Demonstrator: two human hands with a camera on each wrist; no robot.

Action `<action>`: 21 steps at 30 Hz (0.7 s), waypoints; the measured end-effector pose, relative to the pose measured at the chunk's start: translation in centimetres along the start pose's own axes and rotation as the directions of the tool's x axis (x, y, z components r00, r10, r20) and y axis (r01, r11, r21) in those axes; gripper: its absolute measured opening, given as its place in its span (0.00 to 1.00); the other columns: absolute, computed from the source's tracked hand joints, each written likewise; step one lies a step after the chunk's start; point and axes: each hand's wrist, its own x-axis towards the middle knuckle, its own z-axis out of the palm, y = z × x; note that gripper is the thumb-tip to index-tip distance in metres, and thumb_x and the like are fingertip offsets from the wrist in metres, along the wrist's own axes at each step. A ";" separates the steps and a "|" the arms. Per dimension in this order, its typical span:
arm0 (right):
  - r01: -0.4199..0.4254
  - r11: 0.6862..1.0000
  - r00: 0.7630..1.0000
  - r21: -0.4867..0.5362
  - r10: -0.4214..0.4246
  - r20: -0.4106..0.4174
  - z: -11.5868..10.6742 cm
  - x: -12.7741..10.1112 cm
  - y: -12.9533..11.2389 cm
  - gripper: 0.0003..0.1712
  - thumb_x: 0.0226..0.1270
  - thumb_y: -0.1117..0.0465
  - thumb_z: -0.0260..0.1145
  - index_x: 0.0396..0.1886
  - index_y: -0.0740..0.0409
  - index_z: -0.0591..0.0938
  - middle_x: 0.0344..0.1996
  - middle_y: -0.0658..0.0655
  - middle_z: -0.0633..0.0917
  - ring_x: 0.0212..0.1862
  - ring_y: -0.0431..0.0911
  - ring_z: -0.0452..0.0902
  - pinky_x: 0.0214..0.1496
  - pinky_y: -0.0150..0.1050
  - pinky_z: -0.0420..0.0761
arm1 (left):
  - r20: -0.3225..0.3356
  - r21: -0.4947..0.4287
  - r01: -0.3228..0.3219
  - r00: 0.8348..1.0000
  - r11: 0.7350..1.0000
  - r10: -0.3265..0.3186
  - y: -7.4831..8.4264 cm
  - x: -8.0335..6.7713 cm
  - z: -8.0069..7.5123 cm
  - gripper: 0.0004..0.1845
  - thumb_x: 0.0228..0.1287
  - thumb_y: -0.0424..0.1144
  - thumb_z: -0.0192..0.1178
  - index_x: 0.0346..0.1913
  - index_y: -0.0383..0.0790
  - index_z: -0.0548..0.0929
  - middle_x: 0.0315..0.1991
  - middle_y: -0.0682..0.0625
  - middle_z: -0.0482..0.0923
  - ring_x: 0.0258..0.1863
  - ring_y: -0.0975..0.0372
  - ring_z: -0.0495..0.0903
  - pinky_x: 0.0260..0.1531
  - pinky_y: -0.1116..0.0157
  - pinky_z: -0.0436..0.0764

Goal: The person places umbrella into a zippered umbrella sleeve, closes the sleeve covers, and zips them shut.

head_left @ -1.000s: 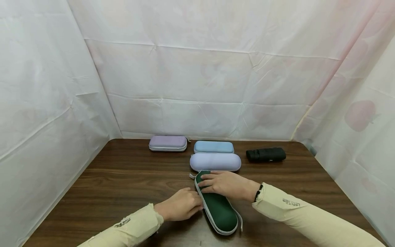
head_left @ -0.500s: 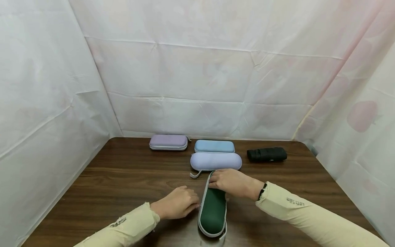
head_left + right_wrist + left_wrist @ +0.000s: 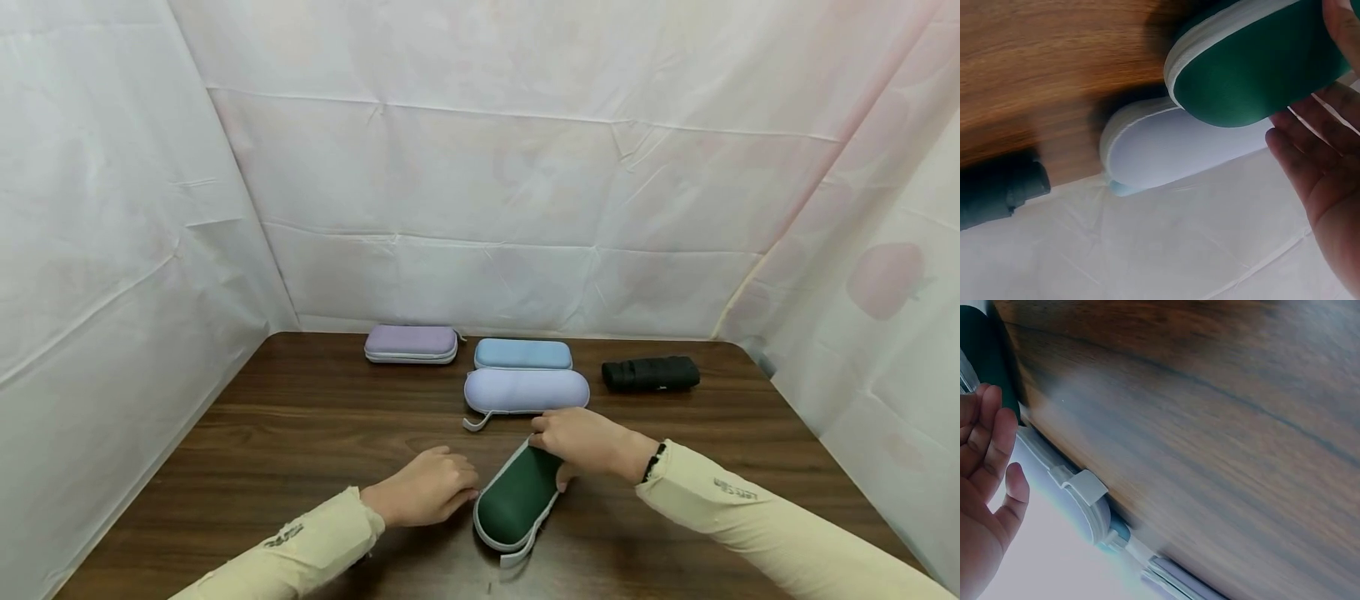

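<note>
A dark green oval zip case (image 3: 513, 500) with a pale grey rim lies slanted on the brown wooden table (image 3: 315, 417) near the front. My right hand (image 3: 558, 446) grips its far end, fingers over the top and thumb beneath. In the right wrist view that end of the green case (image 3: 1254, 69) sits slightly off the wood, beside my fingers (image 3: 1322, 175). My left hand (image 3: 450, 487) rests on the table just left of the case, fingers loosely curled and holding nothing. The left wrist view shows those relaxed fingers (image 3: 988, 462) next to the case's edge (image 3: 979, 350).
Behind the green case lie a pale lilac oval case (image 3: 527, 390) with a loose strap, a light blue case (image 3: 522, 354), a purple case (image 3: 411, 343) at the back left and a black folded object (image 3: 650, 374) at the back right. White sheets (image 3: 480, 183) wall the table on three sides.
The green case has swung round: its far end moved right with my right hand and its near end moved left. My left hand has drawn back slightly from it.
</note>
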 end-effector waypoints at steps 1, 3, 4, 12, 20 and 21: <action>-0.014 1.000 1.000 0.018 0.014 0.004 0.0 -0.2 0.0 0.32 0.36 0.43 0.79 0.42 0.54 0.85 0.33 0.48 0.77 0.37 0.41 0.74 0.40 0.33 0.76 | -0.002 0.002 0.000 1.000 1.000 0.000 -0.1 -0.1 0.0 0.09 0.64 0.40 0.61 0.26 0.50 0.77 0.26 0.60 0.74 0.30 0.68 0.76 0.35 0.63 0.74; -0.042 0.998 0.999 0.045 0.041 0.020 -0.1 -0.4 0.1 0.32 0.39 0.42 0.78 0.43 0.55 0.85 0.33 0.49 0.77 0.36 0.41 0.74 0.38 0.33 0.76 | -0.003 0.006 0.001 1.000 1.000 -0.001 -0.2 -0.2 -0.1 0.09 0.64 0.40 0.61 0.25 0.50 0.77 0.25 0.60 0.73 0.30 0.68 0.76 0.33 0.65 0.73; -0.055 0.997 0.998 0.053 0.054 0.027 -0.1 -0.6 0.1 0.32 0.40 0.42 0.78 0.44 0.56 0.85 0.33 0.49 0.77 0.36 0.41 0.74 0.38 0.33 0.76 | -0.002 0.006 0.004 1.000 1.000 -0.004 -0.2 -0.2 -0.2 0.09 0.64 0.40 0.61 0.26 0.50 0.77 0.25 0.60 0.73 0.30 0.68 0.76 0.33 0.65 0.72; -0.096 0.995 0.995 0.035 0.095 0.022 0.6 -1.5 0.3 0.34 0.48 0.36 0.71 0.45 0.58 0.84 0.32 0.50 0.77 0.34 0.41 0.72 0.34 0.35 0.76 | 0.015 -0.009 0.046 0.999 0.999 -0.046 -0.8 -0.7 -0.4 0.09 0.65 0.39 0.60 0.26 0.50 0.78 0.25 0.61 0.74 0.29 0.68 0.75 0.30 0.68 0.69; -0.106 0.994 0.994 -0.018 0.105 -0.034 1.1 -2.0 -0.4 0.35 0.54 0.36 0.67 0.45 0.62 0.84 0.33 0.53 0.77 0.35 0.44 0.73 0.36 0.37 0.77 | 0.023 -0.024 0.101 0.995 0.995 -0.101 -1.3 -1.1 -0.3 0.09 0.66 0.40 0.59 0.26 0.50 0.78 0.25 0.61 0.73 0.29 0.68 0.74 0.36 0.64 0.73; -0.109 0.994 0.993 -0.021 0.108 -0.037 1.1 -2.0 -0.5 0.35 0.54 0.36 0.67 0.45 0.63 0.83 0.33 0.53 0.77 0.35 0.44 0.73 0.36 0.37 0.77 | 0.023 -0.025 0.106 0.994 0.994 -0.105 -1.3 -1.2 -0.2 0.09 0.66 0.40 0.59 0.26 0.50 0.78 0.25 0.61 0.73 0.29 0.68 0.74 0.37 0.63 0.74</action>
